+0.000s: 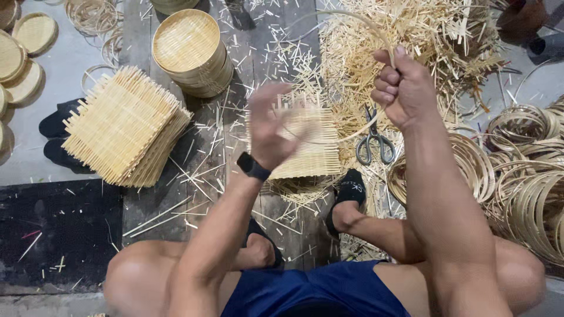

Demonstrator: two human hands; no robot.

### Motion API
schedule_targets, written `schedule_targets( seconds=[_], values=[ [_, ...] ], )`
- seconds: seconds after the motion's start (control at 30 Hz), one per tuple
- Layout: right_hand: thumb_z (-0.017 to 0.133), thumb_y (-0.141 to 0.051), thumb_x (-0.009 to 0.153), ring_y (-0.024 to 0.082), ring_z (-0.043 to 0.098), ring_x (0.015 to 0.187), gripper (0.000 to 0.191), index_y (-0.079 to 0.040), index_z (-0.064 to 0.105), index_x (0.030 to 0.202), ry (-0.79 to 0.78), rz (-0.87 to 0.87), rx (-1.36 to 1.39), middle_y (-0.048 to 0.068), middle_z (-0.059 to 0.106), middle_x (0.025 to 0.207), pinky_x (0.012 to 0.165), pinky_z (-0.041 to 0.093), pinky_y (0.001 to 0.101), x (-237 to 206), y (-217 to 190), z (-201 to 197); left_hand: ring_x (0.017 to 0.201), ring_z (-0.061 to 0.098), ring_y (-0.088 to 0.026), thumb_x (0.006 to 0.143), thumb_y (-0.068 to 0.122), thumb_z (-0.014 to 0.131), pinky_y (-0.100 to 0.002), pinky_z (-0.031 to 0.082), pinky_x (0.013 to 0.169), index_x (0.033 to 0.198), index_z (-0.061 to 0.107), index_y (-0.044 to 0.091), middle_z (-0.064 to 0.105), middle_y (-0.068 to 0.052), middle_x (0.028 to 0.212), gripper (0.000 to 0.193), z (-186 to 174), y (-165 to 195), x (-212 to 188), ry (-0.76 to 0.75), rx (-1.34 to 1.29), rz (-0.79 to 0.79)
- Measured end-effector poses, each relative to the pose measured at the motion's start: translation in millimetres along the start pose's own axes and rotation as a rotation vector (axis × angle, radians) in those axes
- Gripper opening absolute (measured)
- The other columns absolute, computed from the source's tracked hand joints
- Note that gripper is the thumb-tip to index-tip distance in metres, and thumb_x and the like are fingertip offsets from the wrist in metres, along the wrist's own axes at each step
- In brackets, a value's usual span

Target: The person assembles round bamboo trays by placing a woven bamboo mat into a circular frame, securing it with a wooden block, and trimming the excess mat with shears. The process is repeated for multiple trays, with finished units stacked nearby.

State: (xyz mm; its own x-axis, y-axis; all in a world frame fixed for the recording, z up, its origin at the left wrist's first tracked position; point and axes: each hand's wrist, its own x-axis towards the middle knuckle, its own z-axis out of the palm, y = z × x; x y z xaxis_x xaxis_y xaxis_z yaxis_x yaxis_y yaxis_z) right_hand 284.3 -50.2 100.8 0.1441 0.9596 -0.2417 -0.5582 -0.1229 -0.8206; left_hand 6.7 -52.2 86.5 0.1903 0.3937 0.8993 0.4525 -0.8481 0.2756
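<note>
My right hand is raised and closed around a thin bamboo ring that loops up over the scraps and down past my left hand. My left hand, blurred by motion and wearing a black wrist band, is held with fingers spread over a square woven bamboo mat that lies on the floor. Whether it touches the ring or the mat, I cannot tell. Grey-handled scissors lie just right of the mat, below my right hand.
A stack of square woven mats sits at the left, a stack of round woven trays behind it. Bamboo offcuts pile at the back right, coiled bamboo rings at the right. My crossed legs and black-socked foot are in front.
</note>
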Motion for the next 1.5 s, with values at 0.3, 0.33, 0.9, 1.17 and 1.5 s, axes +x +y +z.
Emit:
schedule_targets(
  seconds=[0.3,0.33,0.9,1.17,1.5],
  values=[
    [0.059,-0.036,0.106,0.009,0.046,0.062,0.037,-0.001,0.069,0.106,-0.154,0.084,-0.168,-0.004,0.050,0.071,0.054,0.041,0.0250,-1,19,5,0.046,0.040,-0.005,0.100,0.036,0.071,-0.022,0.032,0.039,0.083,0.069,0.001,0.045,0.005,0.058,0.039,7,-65,-32,0.072,-1.158,-1.513],
    [0.062,-0.038,0.103,0.008,0.043,0.058,0.035,-0.004,0.068,0.099,-0.153,0.106,-0.222,-0.005,0.047,0.067,0.051,0.037,0.0243,1,19,5,0.045,0.041,-0.006,0.099,0.035,0.071,-0.023,0.031,0.039,0.081,0.068,0.002,0.046,0.004,0.057,0.038,8,-67,-35,0.045,-1.174,-1.558],
    [0.060,-0.029,0.100,0.013,0.067,0.070,0.029,-0.006,0.074,0.109,-0.092,0.075,-0.584,0.002,0.068,0.080,0.067,0.063,0.0293,6,48,-5,0.041,0.034,-0.005,0.099,0.036,0.071,-0.022,0.026,0.036,0.081,0.065,0.006,0.042,0.006,0.053,0.036,11,-83,-62,0.368,-1.351,-1.593],
    [0.074,-0.004,0.093,0.015,0.072,0.073,0.024,0.001,0.068,0.116,0.104,0.011,-0.673,0.009,0.072,0.091,0.061,0.065,0.0304,37,147,-59,0.057,0.057,-0.009,0.089,0.023,0.077,-0.025,0.044,0.048,0.111,0.073,0.008,0.066,0.000,0.073,0.027,40,-116,-164,0.276,-0.744,-1.481],
    [0.081,-0.009,0.080,0.022,0.074,0.072,0.013,-0.004,0.081,0.092,0.222,-0.099,-1.247,0.013,0.077,0.084,0.073,0.059,0.0340,51,270,-110,0.078,0.072,-0.027,0.080,0.017,0.082,-0.039,0.056,0.076,0.095,0.083,0.010,0.078,-0.013,0.086,0.016,53,-133,-257,-0.440,0.310,-1.263]
  ],
)
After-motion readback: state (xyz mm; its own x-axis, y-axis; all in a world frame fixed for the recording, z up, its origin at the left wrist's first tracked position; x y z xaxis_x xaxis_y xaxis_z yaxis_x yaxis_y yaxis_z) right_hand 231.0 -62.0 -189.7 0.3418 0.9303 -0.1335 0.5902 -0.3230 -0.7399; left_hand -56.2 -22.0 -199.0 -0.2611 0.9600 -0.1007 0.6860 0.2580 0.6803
